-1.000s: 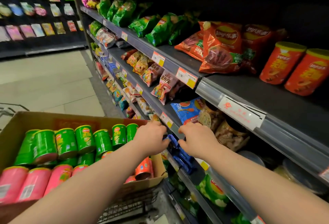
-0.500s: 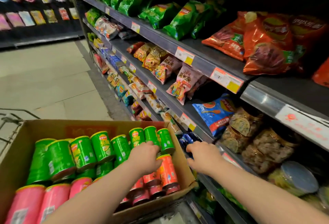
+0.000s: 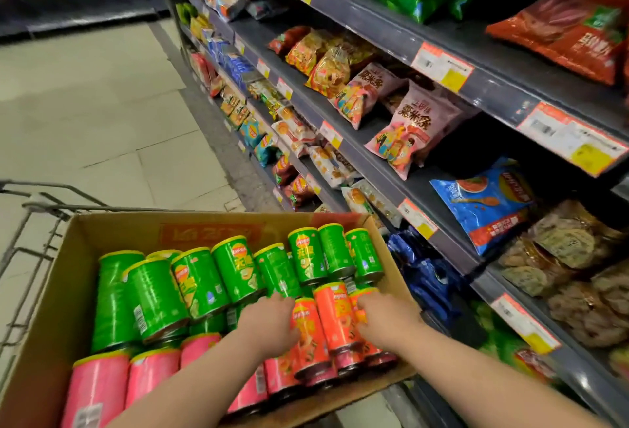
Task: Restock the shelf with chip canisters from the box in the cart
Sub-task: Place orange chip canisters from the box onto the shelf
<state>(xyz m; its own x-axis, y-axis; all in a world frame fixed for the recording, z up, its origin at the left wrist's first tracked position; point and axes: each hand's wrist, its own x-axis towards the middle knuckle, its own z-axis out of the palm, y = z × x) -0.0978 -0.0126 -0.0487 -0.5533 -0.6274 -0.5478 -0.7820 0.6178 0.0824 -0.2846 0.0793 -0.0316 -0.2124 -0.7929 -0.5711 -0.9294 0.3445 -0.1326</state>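
Orange chip canisters (image 3: 335, 312) sit in the cardboard box (image 3: 78, 257) in the cart (image 3: 41, 209); your left hand (image 3: 269, 322) and right hand (image 3: 384, 318) flank them, touching, presumably to lift several together, though finger closure is hidden.

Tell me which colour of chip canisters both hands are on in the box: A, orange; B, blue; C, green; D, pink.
A: the left hand and the right hand both hold orange canisters at the right end of the box; the green canisters lie beyond them and the pink canisters to the left.
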